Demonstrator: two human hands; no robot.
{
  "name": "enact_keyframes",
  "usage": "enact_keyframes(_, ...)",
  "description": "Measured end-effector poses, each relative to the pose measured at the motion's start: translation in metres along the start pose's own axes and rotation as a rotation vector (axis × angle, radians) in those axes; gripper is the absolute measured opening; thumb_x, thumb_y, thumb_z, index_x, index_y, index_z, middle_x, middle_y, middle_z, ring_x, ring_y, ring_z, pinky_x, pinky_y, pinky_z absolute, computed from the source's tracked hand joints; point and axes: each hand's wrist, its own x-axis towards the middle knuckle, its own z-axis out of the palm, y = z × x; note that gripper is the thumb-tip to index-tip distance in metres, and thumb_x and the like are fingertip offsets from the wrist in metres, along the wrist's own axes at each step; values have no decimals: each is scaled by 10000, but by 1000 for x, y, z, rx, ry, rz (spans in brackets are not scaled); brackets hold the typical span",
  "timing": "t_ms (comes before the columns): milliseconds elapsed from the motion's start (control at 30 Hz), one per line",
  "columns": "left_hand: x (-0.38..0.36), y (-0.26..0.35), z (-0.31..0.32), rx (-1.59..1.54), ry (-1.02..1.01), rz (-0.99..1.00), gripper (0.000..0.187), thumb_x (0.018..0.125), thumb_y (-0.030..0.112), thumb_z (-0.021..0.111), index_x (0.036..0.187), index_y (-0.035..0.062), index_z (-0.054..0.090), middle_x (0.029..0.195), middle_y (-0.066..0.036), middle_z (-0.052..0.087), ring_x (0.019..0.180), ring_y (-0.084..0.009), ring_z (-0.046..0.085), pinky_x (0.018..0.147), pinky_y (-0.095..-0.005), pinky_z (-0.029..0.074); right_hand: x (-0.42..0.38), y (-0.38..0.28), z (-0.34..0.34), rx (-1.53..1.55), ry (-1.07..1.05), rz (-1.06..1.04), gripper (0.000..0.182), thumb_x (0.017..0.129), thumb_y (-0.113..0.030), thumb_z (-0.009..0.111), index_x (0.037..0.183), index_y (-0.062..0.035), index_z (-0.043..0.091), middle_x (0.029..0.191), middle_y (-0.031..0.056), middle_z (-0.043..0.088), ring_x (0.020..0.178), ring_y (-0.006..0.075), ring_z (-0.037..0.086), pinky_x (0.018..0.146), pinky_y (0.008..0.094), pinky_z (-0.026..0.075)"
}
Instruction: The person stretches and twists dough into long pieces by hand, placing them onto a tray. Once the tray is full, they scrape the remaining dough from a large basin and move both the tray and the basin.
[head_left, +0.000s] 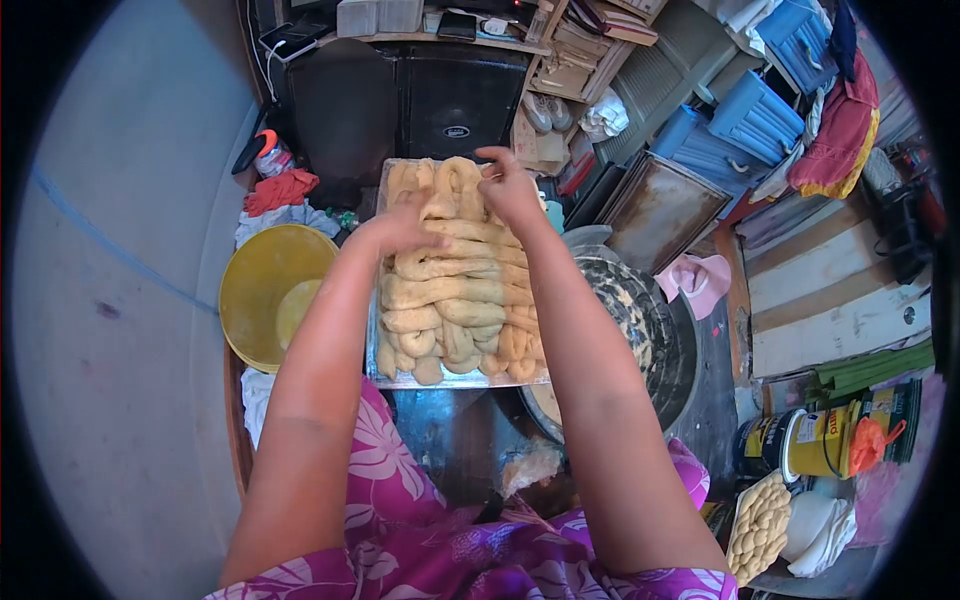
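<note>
A metal tray (400, 381) is covered with long, thick, pale-yellow dough strands (445, 290), many of them looped or folded over one another. My left hand (402, 226) reaches over the upper left of the dough, fingers apart and somewhat blurred. At the far right part of the tray is my right hand (512, 192), beside an upright dough loop (460, 185). Its index finger and thumb are apart, with the other fingers curled and partly hidden. My forearms cover the tray's sides in part.
A yellow basin (262, 262) stands to the left. On the right, a large dark basin (680, 350) with dough smears sits partly behind my right arm. Black speakers (455, 100) stand behind the tray. Buckets (825, 440) and another tray of dough (760, 528) are at the lower right.
</note>
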Motion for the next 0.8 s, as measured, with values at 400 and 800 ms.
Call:
enact_keyframes(400, 1, -43, -26, -99, -304, -203, 505, 650, 173, 690, 1086, 8, 496, 951, -105, 589, 855, -200, 570, 749, -310, 454, -11, 0, 43, -901, -297, -300, 466, 684, -260, 710, 1103, -117, 566, 994, 83, 568, 951, 246, 542, 813, 355, 421)
enact_keyframes(800, 3, -28, -23, -326, -314, -260, 379, 784, 267, 640, 1057, 7, 603, 780, -56, 572, 685, -153, 521, 600, -273, 422, -27, 25, -39, -567, -119, 17, 254, 737, -179, 621, 956, -50, 633, 889, 98, 642, 835, 234, 600, 777, 342, 451)
